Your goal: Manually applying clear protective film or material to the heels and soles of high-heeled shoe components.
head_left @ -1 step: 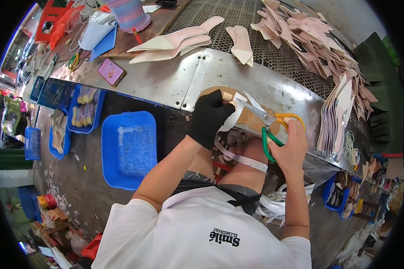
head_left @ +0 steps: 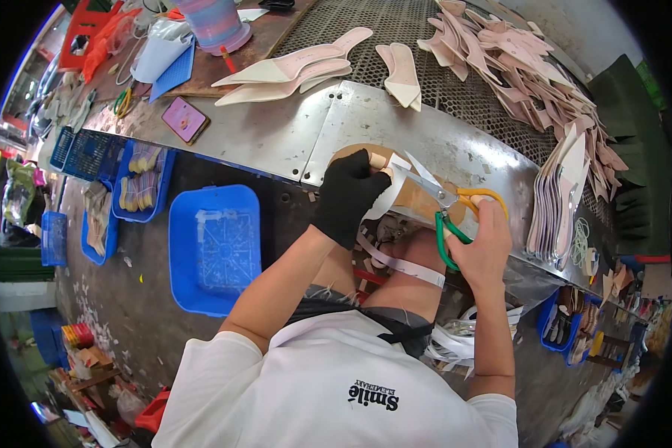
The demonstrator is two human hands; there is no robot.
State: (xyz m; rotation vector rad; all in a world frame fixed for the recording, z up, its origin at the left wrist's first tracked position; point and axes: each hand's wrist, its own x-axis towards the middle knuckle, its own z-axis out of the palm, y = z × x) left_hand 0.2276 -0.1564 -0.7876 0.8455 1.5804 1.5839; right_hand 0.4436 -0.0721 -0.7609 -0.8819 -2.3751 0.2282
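My left hand (head_left: 351,198), in a black glove with pale covers on the thumb and fingertip, pinches a white insole-shaped piece (head_left: 387,200); the glove hides much of it. My right hand (head_left: 484,243) is bare and grips a pair of scissors (head_left: 446,198) by its yellow and green handles. The blades are spread apart and reach toward the white piece at my left fingertips. Under them, at the metal table's edge, lies a brown board (head_left: 449,215). A narrow white strip (head_left: 407,267) crosses my lap.
Pale pointed insoles (head_left: 299,67) lie beyond my hands, with a large heap (head_left: 511,56) at far right and an upright stack (head_left: 556,201) nearer. A phone (head_left: 184,121) rests on the metal tabletop (head_left: 269,134). Left below stands a blue basin (head_left: 215,246). White offcuts (head_left: 459,340) hang by my right leg.
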